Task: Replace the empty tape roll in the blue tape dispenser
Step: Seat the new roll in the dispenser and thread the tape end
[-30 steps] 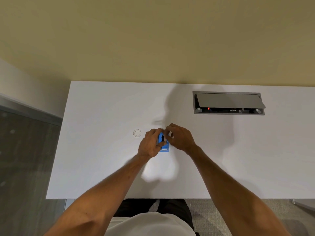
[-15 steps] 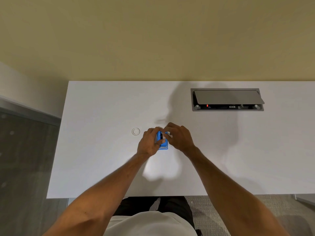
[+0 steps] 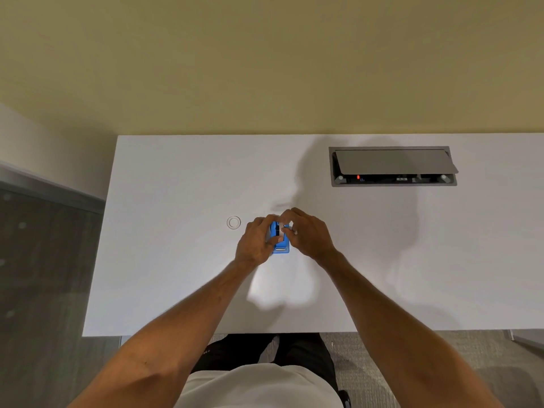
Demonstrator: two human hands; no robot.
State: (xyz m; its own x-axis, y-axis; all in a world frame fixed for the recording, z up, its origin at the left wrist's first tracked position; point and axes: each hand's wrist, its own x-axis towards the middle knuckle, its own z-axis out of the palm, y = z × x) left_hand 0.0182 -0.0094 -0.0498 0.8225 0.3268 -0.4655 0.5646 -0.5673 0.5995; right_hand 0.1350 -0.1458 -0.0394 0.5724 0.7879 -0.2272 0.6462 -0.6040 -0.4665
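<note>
Nearest, at 6 o'clock, a white shirt (image 3: 259,387) and dark trousers (image 3: 300,351) sit at the near edge of the white table (image 3: 176,275), and two bare forearms reach out over it. The blue tape dispenser (image 3: 281,249) lies flat on the table near its middle, its long axis running from 6 to 12 o'clock. The left hand (image 3: 255,243) grips it from 9 o'clock, fingers curled over its far end and thumb across its top. The right hand (image 3: 309,234) comes in from 3 o'clock, its curled fingertips pinching a pale grey piece (image 3: 283,230) on top of the dispenser; what that piece is cannot be told. A small clear ring (image 3: 233,222) lies flat at the dispenser's 10 o'clock, just beside the left hand. Farther off at 1 o'clock, a grey cable box (image 3: 393,164) is set into the table, its flap tilted up.
</note>
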